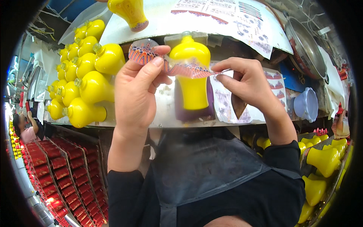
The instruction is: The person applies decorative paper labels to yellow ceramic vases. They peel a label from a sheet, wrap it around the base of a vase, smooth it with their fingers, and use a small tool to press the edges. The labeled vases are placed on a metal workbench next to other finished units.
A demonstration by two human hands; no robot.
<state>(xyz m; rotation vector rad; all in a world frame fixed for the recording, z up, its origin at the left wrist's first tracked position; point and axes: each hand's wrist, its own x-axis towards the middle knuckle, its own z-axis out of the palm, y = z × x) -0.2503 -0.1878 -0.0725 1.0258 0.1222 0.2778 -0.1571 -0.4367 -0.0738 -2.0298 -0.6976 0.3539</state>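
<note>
Between my two hands stretches a thin, flexible decal strip (pixel 189 70) with a fine orange, red and blue pattern. My left hand (pixel 138 85) pinches its left part between thumb and fingers, where the patterned band curls upward. On the other side, my right hand (pixel 244 77) pinches the strip's right end between thumb and forefinger. A dark brown pointed flat piece (pixel 238 105) shows below the right palm; how it is held is hidden. Right behind the strip is a glossy yellow vase (pixel 194 94), neck away from me, over a purple pad (pixel 183 111). The strip crosses in front of its middle; contact I cannot tell.
Several yellow vases (pixel 90 87) crowd the table's left side. Another vase (pixel 130 11) with a patterned foot is at the back. Printed decal sheets (pixel 245 22) lie behind and to the right. A lilac bucket (pixel 306 105) hangs right; red racked pieces (pixel 60 162) fill the lower left.
</note>
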